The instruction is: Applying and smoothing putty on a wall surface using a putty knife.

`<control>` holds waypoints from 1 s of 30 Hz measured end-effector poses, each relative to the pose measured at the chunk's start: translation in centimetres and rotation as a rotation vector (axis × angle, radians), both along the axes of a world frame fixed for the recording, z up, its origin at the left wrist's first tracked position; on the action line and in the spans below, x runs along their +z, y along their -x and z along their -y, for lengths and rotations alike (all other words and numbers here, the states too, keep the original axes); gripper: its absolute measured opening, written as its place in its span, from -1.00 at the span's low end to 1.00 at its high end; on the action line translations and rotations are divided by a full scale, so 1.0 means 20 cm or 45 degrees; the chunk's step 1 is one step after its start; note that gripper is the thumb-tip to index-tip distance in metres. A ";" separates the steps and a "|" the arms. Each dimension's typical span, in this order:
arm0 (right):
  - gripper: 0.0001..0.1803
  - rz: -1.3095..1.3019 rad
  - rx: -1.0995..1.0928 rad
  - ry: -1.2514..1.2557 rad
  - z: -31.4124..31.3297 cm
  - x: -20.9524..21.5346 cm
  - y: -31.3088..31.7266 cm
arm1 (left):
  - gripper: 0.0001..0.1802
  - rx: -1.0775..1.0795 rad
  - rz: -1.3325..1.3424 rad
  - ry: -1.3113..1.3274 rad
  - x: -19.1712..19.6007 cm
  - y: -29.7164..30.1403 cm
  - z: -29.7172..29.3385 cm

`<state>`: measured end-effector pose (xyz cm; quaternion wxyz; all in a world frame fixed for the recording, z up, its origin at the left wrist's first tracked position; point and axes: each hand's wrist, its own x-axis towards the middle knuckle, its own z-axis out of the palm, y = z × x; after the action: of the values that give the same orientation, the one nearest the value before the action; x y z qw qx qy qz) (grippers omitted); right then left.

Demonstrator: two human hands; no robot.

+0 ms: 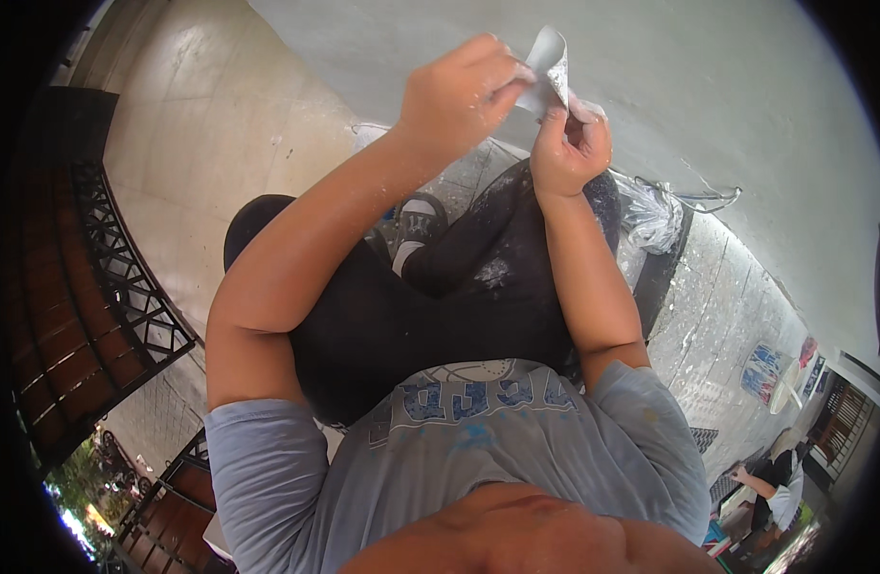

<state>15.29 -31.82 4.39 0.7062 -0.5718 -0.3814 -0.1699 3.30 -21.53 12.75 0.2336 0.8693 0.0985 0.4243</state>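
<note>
Up in front of the wall, both my hands grip a curled piece of sandpaper (549,52), pale grey with a whitish, dusty inner face. My left hand (459,96) pinches its left edge between thumb and fingers. Lower down on its right side, my right hand (572,153) holds it between thumb and bent fingers. White powder marks the fingers of both hands. The sheet stands bent upright, its top rolled over, and my fingers hide its lower part.
A smooth grey wall (736,96) rises right ahead. Near its foot lie a crumpled clear plastic bag (652,216) and a thin cable (712,199). My bent knees and a shoe (421,222) are below. Dark metal gates (105,258) stand left; another person (777,483) is at lower right.
</note>
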 end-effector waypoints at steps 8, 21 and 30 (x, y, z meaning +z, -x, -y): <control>-0.76 0.039 -0.019 0.038 0.01 0.12 0.01 | -0.76 -0.118 -0.410 1.042 0.20 -0.10 -0.07; -0.67 0.835 0.218 0.632 0.09 0.24 -0.01 | -0.84 -0.339 -0.471 1.721 0.11 0.04 -0.35; -0.71 1.271 0.409 0.717 0.03 0.45 0.15 | -0.92 -0.701 -1.014 1.932 0.04 0.19 -0.53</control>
<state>12.32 -32.44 13.45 0.2796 -0.5232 -0.7793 -0.2016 -0.52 -10.99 13.61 0.7868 0.5567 0.2143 -0.1584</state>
